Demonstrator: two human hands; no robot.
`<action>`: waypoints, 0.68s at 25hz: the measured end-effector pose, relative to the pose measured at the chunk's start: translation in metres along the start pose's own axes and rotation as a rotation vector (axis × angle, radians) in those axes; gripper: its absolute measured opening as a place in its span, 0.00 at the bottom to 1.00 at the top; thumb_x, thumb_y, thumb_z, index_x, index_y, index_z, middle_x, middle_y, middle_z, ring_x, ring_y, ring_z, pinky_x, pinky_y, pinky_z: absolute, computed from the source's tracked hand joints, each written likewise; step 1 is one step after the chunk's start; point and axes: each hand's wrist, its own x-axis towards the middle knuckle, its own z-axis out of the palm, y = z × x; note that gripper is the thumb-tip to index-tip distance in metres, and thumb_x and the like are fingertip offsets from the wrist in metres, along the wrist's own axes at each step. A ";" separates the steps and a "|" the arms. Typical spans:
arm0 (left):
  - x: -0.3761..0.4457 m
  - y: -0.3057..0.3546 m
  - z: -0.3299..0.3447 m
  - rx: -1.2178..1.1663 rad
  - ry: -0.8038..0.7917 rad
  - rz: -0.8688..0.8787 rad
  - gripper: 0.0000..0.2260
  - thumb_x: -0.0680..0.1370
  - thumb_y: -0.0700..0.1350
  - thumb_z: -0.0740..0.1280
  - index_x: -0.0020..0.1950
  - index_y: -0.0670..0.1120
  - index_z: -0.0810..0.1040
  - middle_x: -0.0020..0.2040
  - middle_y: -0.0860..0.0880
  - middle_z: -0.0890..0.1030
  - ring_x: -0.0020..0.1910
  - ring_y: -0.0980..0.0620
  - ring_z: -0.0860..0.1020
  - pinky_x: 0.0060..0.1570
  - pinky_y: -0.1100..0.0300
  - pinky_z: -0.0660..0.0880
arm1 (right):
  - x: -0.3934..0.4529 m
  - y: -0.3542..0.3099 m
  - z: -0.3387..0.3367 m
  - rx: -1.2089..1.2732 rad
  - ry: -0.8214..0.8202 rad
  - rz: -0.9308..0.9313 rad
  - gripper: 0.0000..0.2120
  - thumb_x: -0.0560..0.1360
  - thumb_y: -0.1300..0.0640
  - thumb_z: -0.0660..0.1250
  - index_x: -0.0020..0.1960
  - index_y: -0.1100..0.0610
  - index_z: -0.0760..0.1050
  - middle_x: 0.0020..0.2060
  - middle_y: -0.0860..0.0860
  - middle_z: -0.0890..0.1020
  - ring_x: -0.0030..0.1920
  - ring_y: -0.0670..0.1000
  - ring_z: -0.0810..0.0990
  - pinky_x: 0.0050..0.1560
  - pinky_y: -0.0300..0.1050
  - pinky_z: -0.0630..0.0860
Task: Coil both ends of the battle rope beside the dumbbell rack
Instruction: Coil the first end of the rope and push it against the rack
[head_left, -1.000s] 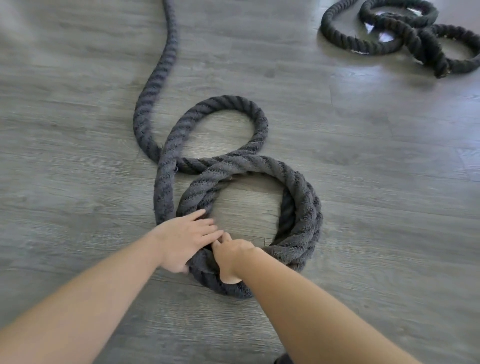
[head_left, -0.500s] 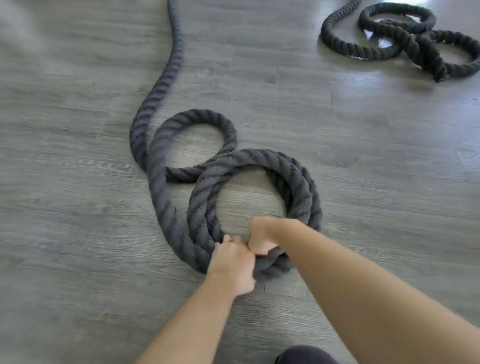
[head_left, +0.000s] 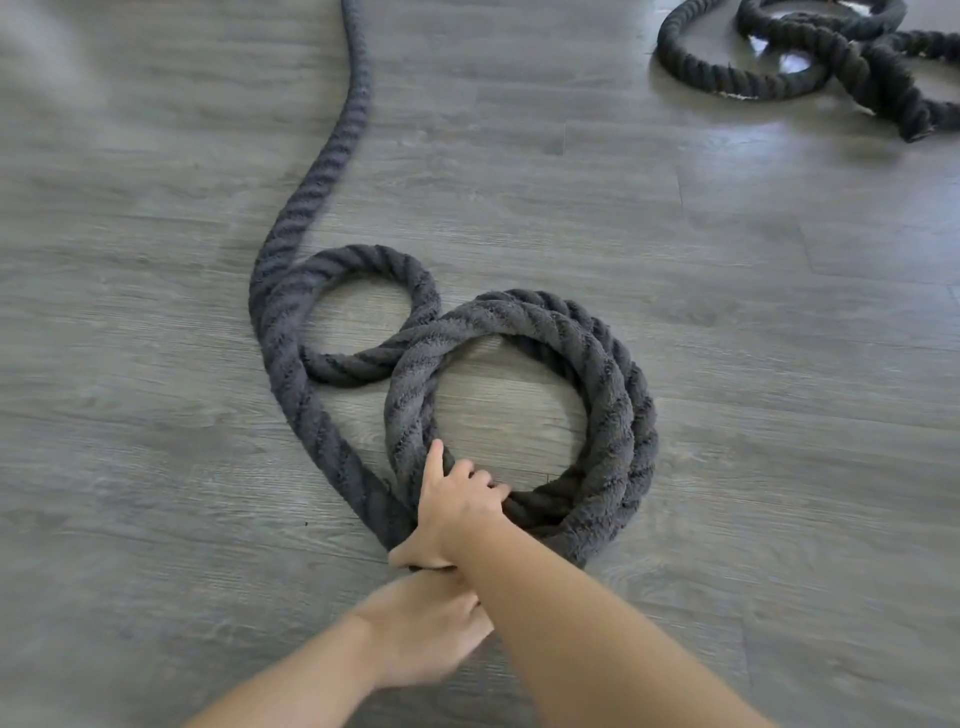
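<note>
The thick dark grey twisted battle rope (head_left: 618, 410) lies mid-floor in about 3 stacked turns. The right hand (head_left: 457, 514) grips their near side; the left hand's (head_left: 426, 623) fingers are hidden. A small loop (head_left: 415, 291) and long tail (head_left: 311, 192) remain uncoiled; a second black coil (head_left: 727, 67) sits at the far right corner.
</note>
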 end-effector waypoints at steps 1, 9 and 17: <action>-0.013 0.001 0.015 -0.040 0.196 0.081 0.16 0.78 0.44 0.64 0.65 0.44 0.77 0.63 0.43 0.78 0.61 0.45 0.76 0.67 0.49 0.65 | 0.001 0.000 -0.011 0.018 -0.028 -0.021 0.62 0.67 0.33 0.71 0.80 0.56 0.32 0.73 0.67 0.57 0.71 0.71 0.60 0.68 0.74 0.55; -0.023 -0.036 0.048 -0.043 0.573 0.299 0.05 0.81 0.41 0.58 0.50 0.49 0.72 0.47 0.50 0.72 0.40 0.50 0.69 0.46 0.57 0.74 | 0.002 0.013 -0.035 0.049 -0.085 -0.069 0.57 0.72 0.43 0.74 0.80 0.51 0.33 0.76 0.62 0.58 0.73 0.66 0.61 0.69 0.72 0.61; -0.030 -0.052 0.044 -0.073 0.555 0.264 0.02 0.79 0.44 0.64 0.48 0.49 0.72 0.46 0.50 0.72 0.39 0.50 0.68 0.42 0.56 0.71 | 0.002 0.020 -0.039 0.026 -0.091 -0.123 0.55 0.73 0.44 0.73 0.80 0.50 0.33 0.76 0.60 0.57 0.73 0.66 0.60 0.68 0.70 0.64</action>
